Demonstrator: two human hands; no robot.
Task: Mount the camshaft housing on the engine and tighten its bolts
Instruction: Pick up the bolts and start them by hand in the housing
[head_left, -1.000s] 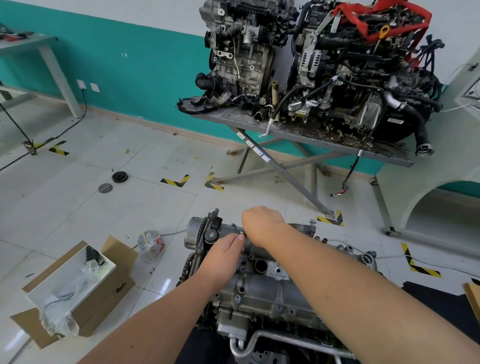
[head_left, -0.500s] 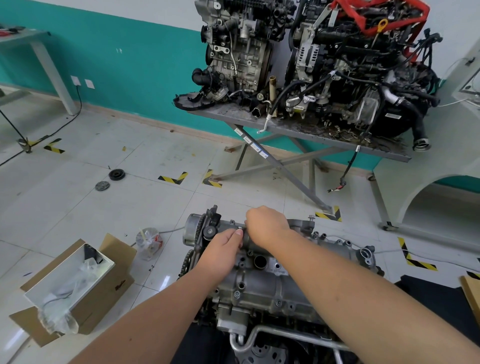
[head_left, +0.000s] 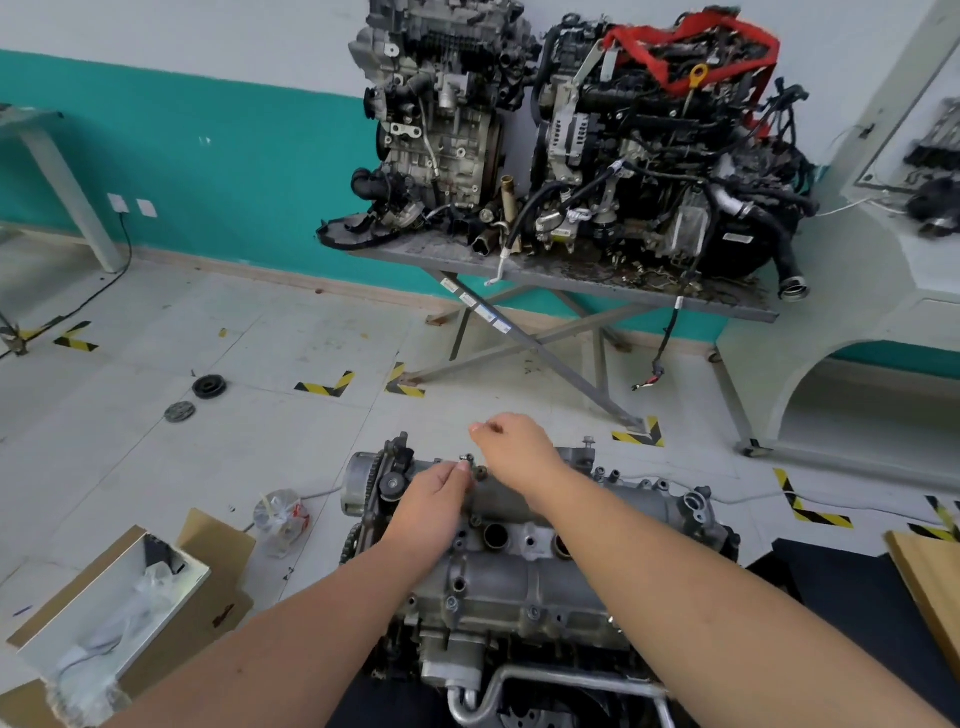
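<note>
The grey camshaft housing (head_left: 519, 577) lies on top of the engine (head_left: 457, 670) at the bottom centre. My left hand (head_left: 431, 499) reaches to the housing's far left edge, beside the timing chain. Its thumb and fingertips pinch a small bolt (head_left: 467, 458) that stands in a hole there. Just above and to the right, my right hand (head_left: 519, 449) is raised off the housing. Its fingers are curled, and a small dark piece, seemingly another bolt, shows between thumb and forefinger. One more bolt (head_left: 588, 442) stands at the housing's far edge.
An open cardboard box (head_left: 104, 613) and a plastic bag (head_left: 283, 519) lie on the tiled floor to the left. Two pulleys (head_left: 208, 387) lie farther off. A metal table (head_left: 571, 280) with two engines stands behind. A black mat (head_left: 831, 597) and a wooden board (head_left: 930, 582) are on the right.
My right hand has lifted up and away from the left hand's fingertips. The left hand stays at the bolt on the housing's far edge. The view has tilted slightly.
</note>
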